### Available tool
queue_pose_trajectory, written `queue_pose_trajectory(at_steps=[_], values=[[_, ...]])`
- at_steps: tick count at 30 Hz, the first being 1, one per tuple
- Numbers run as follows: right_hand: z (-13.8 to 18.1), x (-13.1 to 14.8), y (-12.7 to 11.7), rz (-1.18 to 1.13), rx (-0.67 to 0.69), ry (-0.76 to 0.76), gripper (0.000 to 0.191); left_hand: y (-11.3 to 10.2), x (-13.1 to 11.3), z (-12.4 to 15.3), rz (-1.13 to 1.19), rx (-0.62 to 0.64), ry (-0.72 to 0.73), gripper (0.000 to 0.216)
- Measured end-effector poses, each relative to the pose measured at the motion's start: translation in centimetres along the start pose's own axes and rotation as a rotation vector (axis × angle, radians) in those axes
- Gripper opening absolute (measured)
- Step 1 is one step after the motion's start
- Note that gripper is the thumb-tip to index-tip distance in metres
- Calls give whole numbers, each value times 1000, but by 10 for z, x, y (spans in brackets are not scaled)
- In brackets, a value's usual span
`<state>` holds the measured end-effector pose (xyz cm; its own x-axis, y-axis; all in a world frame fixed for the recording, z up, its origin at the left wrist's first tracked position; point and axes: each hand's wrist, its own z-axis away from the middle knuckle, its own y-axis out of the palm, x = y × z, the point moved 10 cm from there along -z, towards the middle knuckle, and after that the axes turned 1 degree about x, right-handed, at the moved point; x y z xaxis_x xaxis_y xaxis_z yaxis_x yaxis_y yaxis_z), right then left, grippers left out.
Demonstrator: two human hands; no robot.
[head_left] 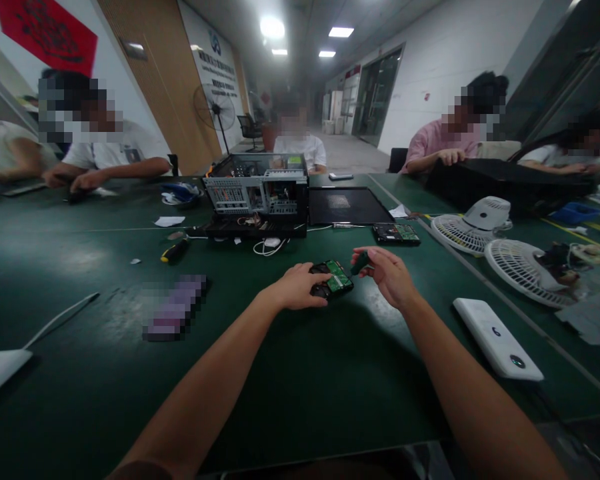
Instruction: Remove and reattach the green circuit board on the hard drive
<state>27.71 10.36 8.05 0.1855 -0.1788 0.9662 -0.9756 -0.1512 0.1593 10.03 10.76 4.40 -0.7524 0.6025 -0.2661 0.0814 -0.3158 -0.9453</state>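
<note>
My left hand point(300, 287) grips a hard drive point(339, 277) at its left side, fingers over the top and thumb along the near edge. The drive lies on the green table with its circuit board facing up. In my right hand point(387, 273) is a small screwdriver point(361, 263) with a dark green handle, pinched between thumb and fingers. Its tip is at the right edge of the drive; I cannot tell whether it touches. A second hard drive point(397, 233) lies further back to the right.
An opened computer case point(257, 193) stands ahead, beside a flat black panel point(350, 205). A yellow-black screwdriver point(174, 252) and a blurred purple object point(177, 307) lie left. A white power bank point(497, 340) and white fan parts point(525, 273) are right. Several people sit around the table.
</note>
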Motion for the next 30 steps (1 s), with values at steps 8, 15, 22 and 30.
queue_pose_trajectory(at_steps=[8, 15, 22, 30], values=[[-1, 4, -9, 86, -56, -12, 22, 1, 6, 6, 42, 69, -3, 79], [3, 0, 2, 26, 39, 106, 22, 2, 2, 6, 23, 78, 11, 73], [3, -1, 4, 27, 49, 113, 31, 3, 4, 3, 23, 78, -6, 73], [1, -3, 2, -18, 57, 94, 29, 1, 2, 5, 20, 80, -1, 74]])
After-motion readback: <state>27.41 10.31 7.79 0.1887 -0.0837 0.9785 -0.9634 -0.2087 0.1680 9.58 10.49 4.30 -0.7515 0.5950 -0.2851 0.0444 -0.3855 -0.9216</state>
